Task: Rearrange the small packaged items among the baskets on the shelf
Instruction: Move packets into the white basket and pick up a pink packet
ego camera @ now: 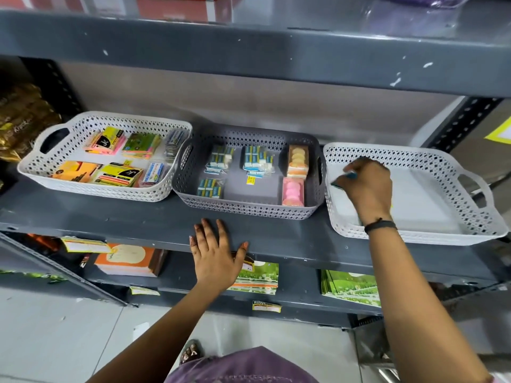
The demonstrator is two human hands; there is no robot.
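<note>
Three perforated baskets stand in a row on the grey shelf (110,217). The left white basket (55,161) holds sticky-note packs (106,145) in yellow, pink and green. In the middle grey basket (243,208) lie blue-and-white eraser packs (255,158) and pink and orange packs of round pieces (293,192). My right hand (367,186) reaches into the left part of the right white basket (442,233), fingers curled down around a small blue packet (350,174) that is mostly hidden and blurred. My left hand (215,252) rests flat on the shelf's front edge with fingers spread, holding nothing.
The shelf above (249,51) overhangs the baskets closely. Golden packets (22,120) fill the far left. Below, orange (127,261) and green (349,286) packs sit on a lower shelf. The right basket overhangs the shelf edge near an upright post (464,120).
</note>
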